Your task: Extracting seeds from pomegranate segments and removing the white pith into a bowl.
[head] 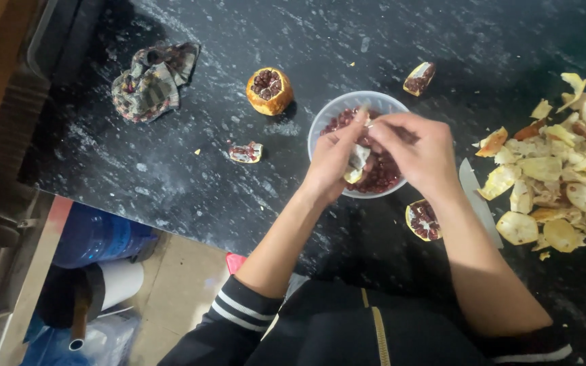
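Both hands, left hand (330, 159) and right hand (418, 152), grip a pomegranate piece (357, 163); they half hide the bowl (327, 116).

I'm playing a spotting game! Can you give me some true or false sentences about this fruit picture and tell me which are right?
1. Both hands work over a white bowl of red pomegranate seeds. True.
2. The left hand and right hand hold a piece of pomegranate. True.
3. The pile of peels lies left of the bowl. False: it lies to the right.
4. The counter is bright yellow. False: it is dark and speckled.
5. A crumpled cloth lies inside the bowl. False: it lies on the counter, far left.
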